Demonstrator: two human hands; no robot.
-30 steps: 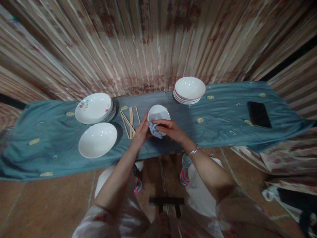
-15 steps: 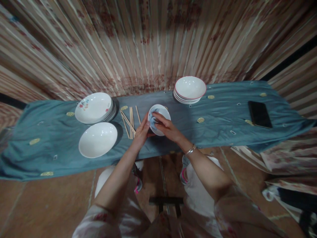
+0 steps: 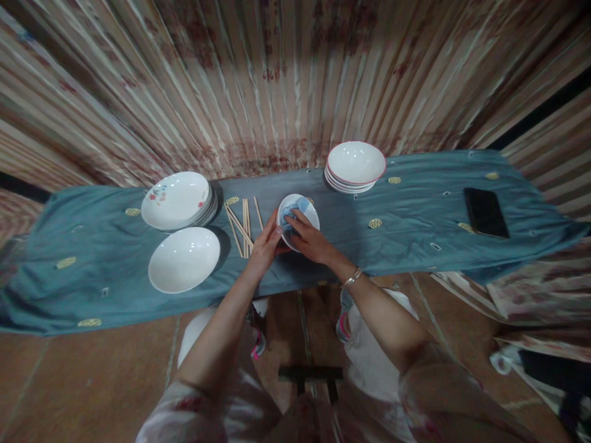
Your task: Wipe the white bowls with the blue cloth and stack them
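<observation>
A small white bowl (image 3: 314, 215) is held near the middle of the table, tilted a little. My left hand (image 3: 265, 247) grips its left side, thumb by the rim and the other fingers partly hidden beneath. Inside the bowl, my right hand (image 3: 312, 241) presses a crumpled blue-and-white cloth (image 3: 289, 213) against the surface with its fingertips. Part of the cloth is hidden under those fingers. Just left of my left hand lie several wooden chopsticks (image 3: 246, 224), some of them crossed.
A stack of floral plates (image 3: 178, 200) and a single white bowl (image 3: 183, 261) stand on the left. At the back right is a stack of red-rimmed bowls (image 3: 356, 163). A black phone-like slab (image 3: 486, 212) lies far right on the teal tablecloth (image 3: 406, 227). Curtains (image 3: 295, 92) hang behind.
My right fingers and the cloth have shifted within the bowl, and more blue cloth now shows toward its far side. My left hand keeps its hold on the bowl.
</observation>
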